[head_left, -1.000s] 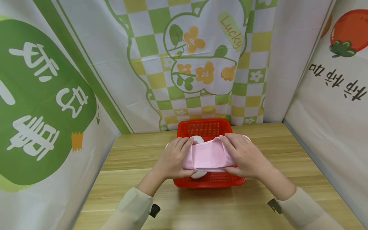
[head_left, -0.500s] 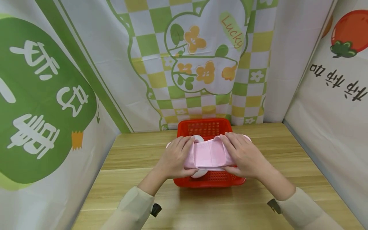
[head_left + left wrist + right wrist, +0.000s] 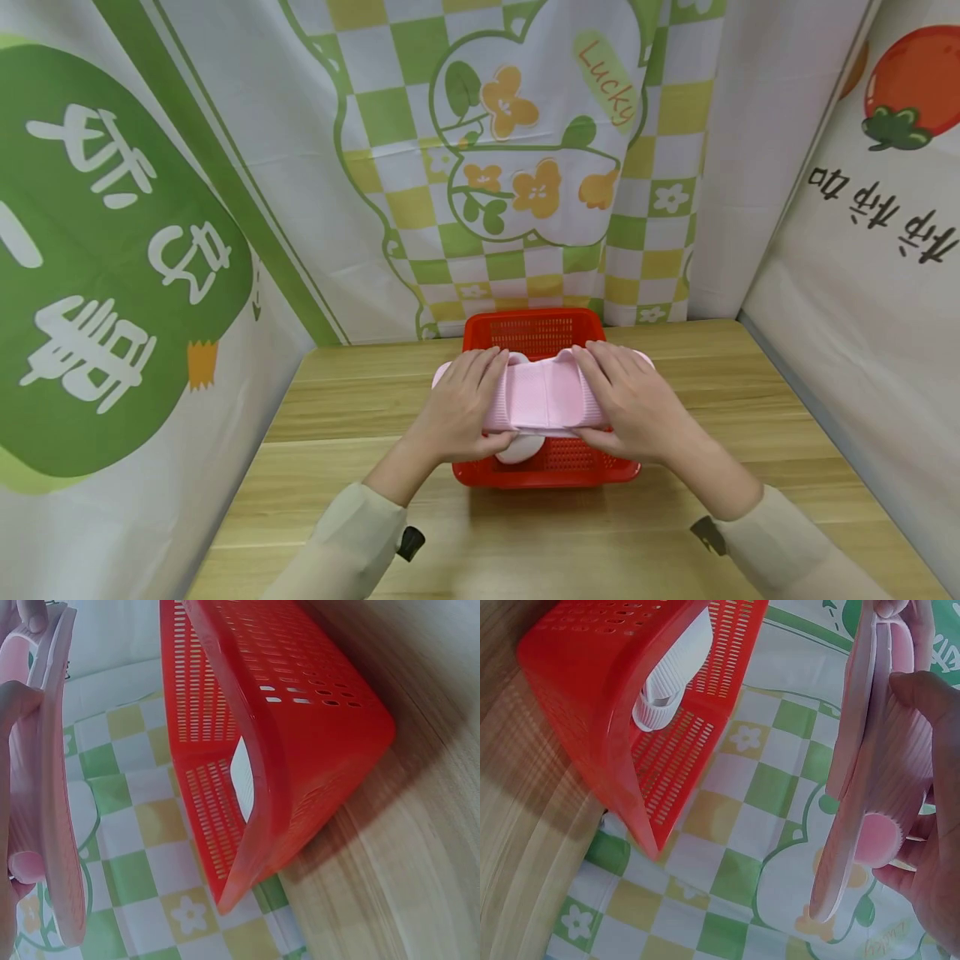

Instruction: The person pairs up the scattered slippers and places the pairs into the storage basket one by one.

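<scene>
Over the red basket [image 3: 546,480], both of my hands hold a pair of pink slide slippers [image 3: 531,398] sideways, toe and heel pointing left and right. My left hand [image 3: 452,410] grips the left end, fingers over the top and thumb at the near edge. At the right end, my right hand [image 3: 637,407] grips in the same way. From the right wrist view, the pink soles [image 3: 838,847] lie close against each other, above the basket's opening. Inside the basket is a white ribbed slipper [image 3: 681,666], partly covered by the pink pair in the head view.
The basket stands on a wooden table [image 3: 352,417] near its back edge. Behind hangs a green-and-yellow checked curtain [image 3: 525,275]. Printed cloth walls [image 3: 847,333] close in the left and right sides.
The pink slippers have tilted and shifted slightly up in the head view, their near edge moving away from me. Both hands keep their grip, and the basket stays put.
</scene>
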The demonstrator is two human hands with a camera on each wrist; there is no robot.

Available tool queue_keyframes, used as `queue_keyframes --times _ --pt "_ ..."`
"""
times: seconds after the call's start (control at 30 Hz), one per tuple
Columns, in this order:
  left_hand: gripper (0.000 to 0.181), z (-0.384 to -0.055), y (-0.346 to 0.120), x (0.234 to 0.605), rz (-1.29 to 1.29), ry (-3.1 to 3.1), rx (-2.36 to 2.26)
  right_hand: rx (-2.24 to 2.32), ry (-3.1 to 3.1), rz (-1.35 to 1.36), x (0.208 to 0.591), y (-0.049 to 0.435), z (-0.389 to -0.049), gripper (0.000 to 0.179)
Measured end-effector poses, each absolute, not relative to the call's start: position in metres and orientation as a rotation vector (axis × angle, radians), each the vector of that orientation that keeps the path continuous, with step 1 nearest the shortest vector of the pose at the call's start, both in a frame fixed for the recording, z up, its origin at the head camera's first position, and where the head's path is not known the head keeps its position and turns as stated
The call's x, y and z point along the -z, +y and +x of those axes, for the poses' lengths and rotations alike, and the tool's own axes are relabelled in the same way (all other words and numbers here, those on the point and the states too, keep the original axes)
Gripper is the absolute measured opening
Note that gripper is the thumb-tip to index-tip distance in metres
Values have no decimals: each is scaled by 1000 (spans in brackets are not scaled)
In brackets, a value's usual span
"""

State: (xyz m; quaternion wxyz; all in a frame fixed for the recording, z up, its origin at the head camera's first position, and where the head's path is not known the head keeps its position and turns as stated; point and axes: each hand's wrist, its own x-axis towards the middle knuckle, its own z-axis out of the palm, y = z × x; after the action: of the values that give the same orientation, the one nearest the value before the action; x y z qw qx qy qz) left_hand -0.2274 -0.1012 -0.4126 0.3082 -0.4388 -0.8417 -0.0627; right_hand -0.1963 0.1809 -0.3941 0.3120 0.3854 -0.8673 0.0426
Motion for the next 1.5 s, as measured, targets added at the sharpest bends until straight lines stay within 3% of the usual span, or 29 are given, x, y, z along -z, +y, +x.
queue_keyframes --times 1.5 --pt "90 -225 -99 408 -1173 -2271 141 -157 -2300 1076 392 168 -198 93"
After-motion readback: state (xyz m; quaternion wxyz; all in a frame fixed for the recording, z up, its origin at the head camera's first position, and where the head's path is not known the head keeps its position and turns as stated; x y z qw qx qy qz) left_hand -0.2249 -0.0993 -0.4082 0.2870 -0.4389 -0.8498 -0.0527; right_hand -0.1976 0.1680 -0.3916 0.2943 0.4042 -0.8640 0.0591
